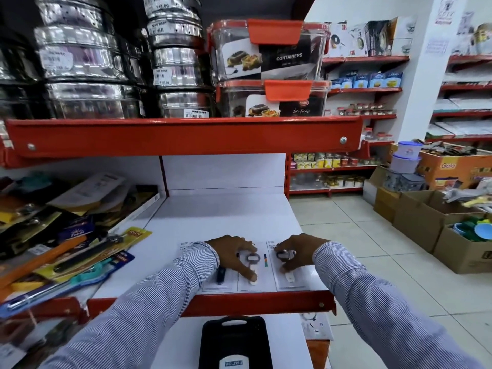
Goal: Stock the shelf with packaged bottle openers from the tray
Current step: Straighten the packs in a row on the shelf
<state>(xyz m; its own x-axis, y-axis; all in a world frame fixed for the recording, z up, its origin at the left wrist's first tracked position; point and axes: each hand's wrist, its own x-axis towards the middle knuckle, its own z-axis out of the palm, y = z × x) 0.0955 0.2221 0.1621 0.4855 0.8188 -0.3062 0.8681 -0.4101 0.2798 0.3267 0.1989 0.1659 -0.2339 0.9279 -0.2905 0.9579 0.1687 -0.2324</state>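
Three carded bottle opener packs lie side by side near the front edge of the white shelf [223,211]. My left hand [234,255] rests fingers-down on the middle pack [255,278], which holds a white opener. My right hand [295,253] presses on the right pack [292,280], also with a white opener. The left pack [219,279] holds a dark opener and is partly hidden by my left sleeve. A black tray [234,342] sits on the lower shelf below, near the bottom of the view.
Packaged kitchen tools [80,249] are heaped on the shelf's left side. Steel tins [85,62] and orange-lidded containers [269,67] stand on the red shelf above. Cardboard boxes [426,217] line the tiled aisle at right.
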